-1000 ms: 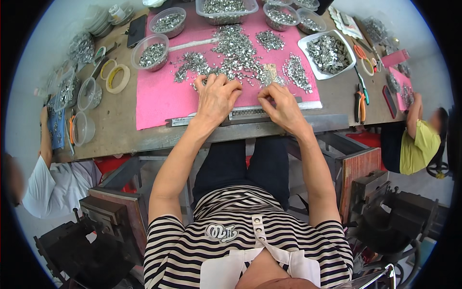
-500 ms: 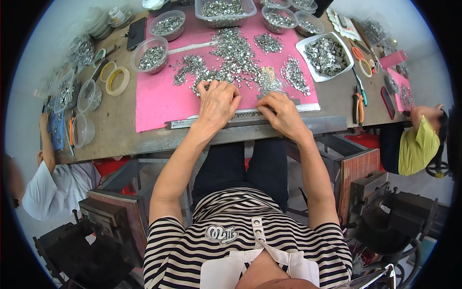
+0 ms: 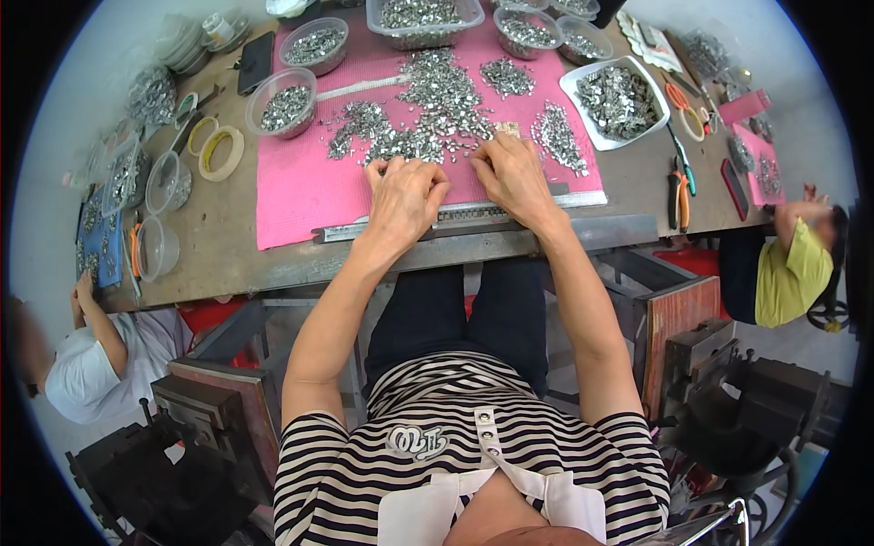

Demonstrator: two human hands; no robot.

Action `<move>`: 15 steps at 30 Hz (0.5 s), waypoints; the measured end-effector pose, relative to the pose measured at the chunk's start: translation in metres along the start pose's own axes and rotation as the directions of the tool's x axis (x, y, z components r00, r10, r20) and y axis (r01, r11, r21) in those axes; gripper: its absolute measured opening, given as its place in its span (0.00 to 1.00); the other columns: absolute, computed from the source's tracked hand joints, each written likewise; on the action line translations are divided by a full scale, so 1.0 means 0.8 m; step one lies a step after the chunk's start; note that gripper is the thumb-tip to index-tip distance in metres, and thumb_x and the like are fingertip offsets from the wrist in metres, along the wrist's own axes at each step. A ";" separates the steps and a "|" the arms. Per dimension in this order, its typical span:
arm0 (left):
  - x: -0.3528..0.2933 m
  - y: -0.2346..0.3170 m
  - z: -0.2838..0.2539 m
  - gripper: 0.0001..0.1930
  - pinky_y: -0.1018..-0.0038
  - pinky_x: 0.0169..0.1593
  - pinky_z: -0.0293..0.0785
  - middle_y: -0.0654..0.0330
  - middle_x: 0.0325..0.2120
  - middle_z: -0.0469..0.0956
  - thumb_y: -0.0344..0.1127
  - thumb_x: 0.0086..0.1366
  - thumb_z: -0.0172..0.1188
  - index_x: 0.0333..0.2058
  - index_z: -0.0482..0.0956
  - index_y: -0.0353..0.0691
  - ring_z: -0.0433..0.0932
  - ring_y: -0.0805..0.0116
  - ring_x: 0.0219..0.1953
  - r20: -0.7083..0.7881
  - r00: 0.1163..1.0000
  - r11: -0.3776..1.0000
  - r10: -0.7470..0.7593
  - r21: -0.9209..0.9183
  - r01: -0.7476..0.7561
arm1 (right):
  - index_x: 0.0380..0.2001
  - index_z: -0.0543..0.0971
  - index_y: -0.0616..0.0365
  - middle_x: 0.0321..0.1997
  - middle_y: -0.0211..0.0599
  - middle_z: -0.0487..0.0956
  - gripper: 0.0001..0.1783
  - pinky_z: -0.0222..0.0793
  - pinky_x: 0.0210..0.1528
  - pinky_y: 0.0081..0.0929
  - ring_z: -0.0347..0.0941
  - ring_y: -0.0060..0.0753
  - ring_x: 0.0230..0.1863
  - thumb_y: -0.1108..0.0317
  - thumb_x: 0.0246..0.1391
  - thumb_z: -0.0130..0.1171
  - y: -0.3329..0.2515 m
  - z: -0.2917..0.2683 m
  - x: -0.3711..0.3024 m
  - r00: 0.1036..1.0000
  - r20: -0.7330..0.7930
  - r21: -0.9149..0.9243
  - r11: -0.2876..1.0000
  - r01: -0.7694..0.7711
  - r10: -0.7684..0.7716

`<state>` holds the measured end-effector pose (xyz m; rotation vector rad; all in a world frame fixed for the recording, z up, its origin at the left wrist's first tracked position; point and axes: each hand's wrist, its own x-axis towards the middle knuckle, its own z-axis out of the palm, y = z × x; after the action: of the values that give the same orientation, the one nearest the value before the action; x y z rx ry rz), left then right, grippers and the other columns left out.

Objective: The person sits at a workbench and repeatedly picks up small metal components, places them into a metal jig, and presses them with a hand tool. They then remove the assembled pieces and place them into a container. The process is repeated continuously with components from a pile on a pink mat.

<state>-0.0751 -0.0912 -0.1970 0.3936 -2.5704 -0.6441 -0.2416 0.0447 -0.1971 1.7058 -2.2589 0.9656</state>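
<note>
Small shiny metal pieces (image 3: 443,96) lie heaped and scattered on a pink ribbed mat (image 3: 296,191). My left hand (image 3: 405,196) rests at the near edge of the heap with its fingers curled down; what they hold, if anything, is hidden. To its right, my right hand (image 3: 512,177) reaches over the mat, thumb and fingers drawn together at the heap's near right side. Anything in that pinch is too small to make out. Between and below my hands runs a narrow metal channel (image 3: 469,215) with a row of small pieces in it, partly covered by both hands.
Clear tubs of metal pieces (image 3: 287,109) stand along the back and left. A white dish (image 3: 619,105) of larger pieces is at right, near pliers (image 3: 678,196). Tape rolls (image 3: 221,153) lie left. A metal bar (image 3: 601,234) edges the table. Co-workers sit on both sides.
My right hand has moved up and left, from the metal channel to the heap of pieces. My left hand stays nearly in place, shifted slightly left and nearer me.
</note>
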 end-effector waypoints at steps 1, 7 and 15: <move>0.000 -0.001 0.001 0.06 0.56 0.56 0.59 0.65 0.30 0.83 0.37 0.62 0.70 0.33 0.85 0.43 0.76 0.62 0.37 -0.032 0.999 1.000 0.010 0.014 -0.010 | 0.33 0.80 0.60 0.33 0.38 0.77 0.04 0.63 0.45 0.39 0.74 0.44 0.39 0.72 0.58 0.65 -0.002 -0.008 -0.006 1.000 0.005 0.025 1.000 0.008 -0.008; -0.005 -0.003 0.002 0.03 0.52 0.58 0.58 0.64 0.31 0.79 0.35 0.62 0.69 0.32 0.85 0.46 0.75 0.62 0.41 -0.071 0.995 0.994 0.069 0.094 -0.062 | 0.33 0.78 0.60 0.33 0.39 0.76 0.02 0.63 0.45 0.37 0.73 0.43 0.37 0.76 0.60 0.62 -0.018 -0.047 -0.044 0.998 0.025 0.093 0.995 0.046 -0.049; -0.006 0.011 0.007 0.02 0.52 0.60 0.58 0.64 0.31 0.77 0.34 0.63 0.68 0.34 0.84 0.46 0.75 0.62 0.42 -0.095 0.987 0.991 0.128 0.043 -0.124 | 0.34 0.80 0.58 0.33 0.37 0.77 0.02 0.64 0.45 0.39 0.74 0.42 0.38 0.73 0.59 0.64 -0.011 -0.048 -0.051 0.996 0.073 0.118 0.991 -0.066 0.058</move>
<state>-0.0755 -0.0798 -0.1984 0.2651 -2.4933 -0.5194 -0.2294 0.0984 -0.1831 1.7523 -2.3553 1.0929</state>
